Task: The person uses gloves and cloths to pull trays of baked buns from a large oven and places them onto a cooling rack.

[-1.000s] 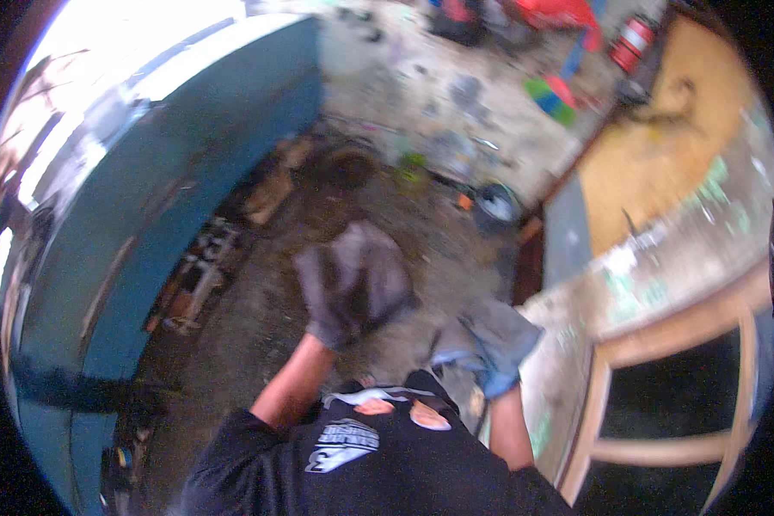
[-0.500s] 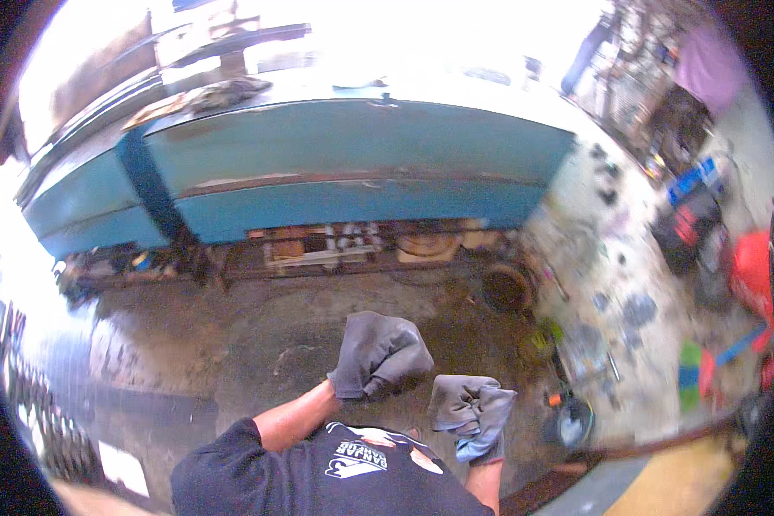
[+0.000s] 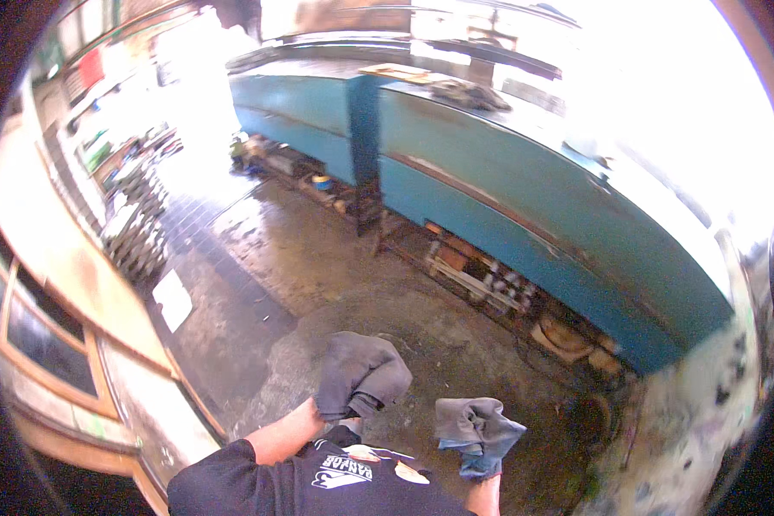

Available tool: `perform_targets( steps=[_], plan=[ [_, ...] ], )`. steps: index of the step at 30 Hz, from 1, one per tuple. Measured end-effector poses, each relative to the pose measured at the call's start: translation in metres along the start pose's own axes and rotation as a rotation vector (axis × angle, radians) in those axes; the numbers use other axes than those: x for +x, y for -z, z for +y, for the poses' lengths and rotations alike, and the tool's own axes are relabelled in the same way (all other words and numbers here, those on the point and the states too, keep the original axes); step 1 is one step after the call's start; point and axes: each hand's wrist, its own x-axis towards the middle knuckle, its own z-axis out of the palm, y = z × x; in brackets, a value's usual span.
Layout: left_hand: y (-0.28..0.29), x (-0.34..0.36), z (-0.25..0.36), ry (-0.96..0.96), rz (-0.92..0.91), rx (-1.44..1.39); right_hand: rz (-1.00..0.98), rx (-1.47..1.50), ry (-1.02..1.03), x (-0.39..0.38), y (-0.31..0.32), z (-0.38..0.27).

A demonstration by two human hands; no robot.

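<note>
Both my hands are held up in front of my black shirt, over the dark floor (image 3: pixel 318 292). A grey cloth (image 3: pixel 365 365) covers my left hand (image 3: pixel 353 387) down to the wrist. Its bunched, rounded shape follows a closed hand, though the fingers themselves are hidden. Lower and to the right, my right hand (image 3: pixel 480 451) is closed in another grey cloth (image 3: pixel 473 421), folded and creased on top and bluish near the wrist. The hands are apart and touch nothing else.
A long blue bench or tank (image 3: pixel 507 198) stands ahead, with a dark crumpled cloth (image 3: pixel 469 95) on its top. Beneath it are a rack (image 3: pixel 482 275) and other clutter. At left is a wooden-framed cabinet (image 3: pixel 52 318); beyond it, stacked metal parts (image 3: pixel 138 219). The floor looks wet in places.
My view has swung left: the blue bench has shifted right and slants, and the cabinet at left has come into view. Both hands keep their cloths.
</note>
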Motion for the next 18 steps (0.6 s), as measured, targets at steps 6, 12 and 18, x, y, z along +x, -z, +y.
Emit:
perform_targets(
  steps=[6,12,18],
  plan=[
    [0.091,-0.047,0.073,-0.104,0.351,0.390,-0.541,0.172,-0.134,0.091,-0.104,0.052],
    [0.225,-0.068,-0.040,-0.207,0.431,0.060,-0.694,0.295,-0.341,0.126,-0.257,0.018],
    [0.345,-0.062,-0.025,-0.289,0.246,-0.459,-0.726,0.305,-0.540,0.149,-0.367,0.009]
  ],
)
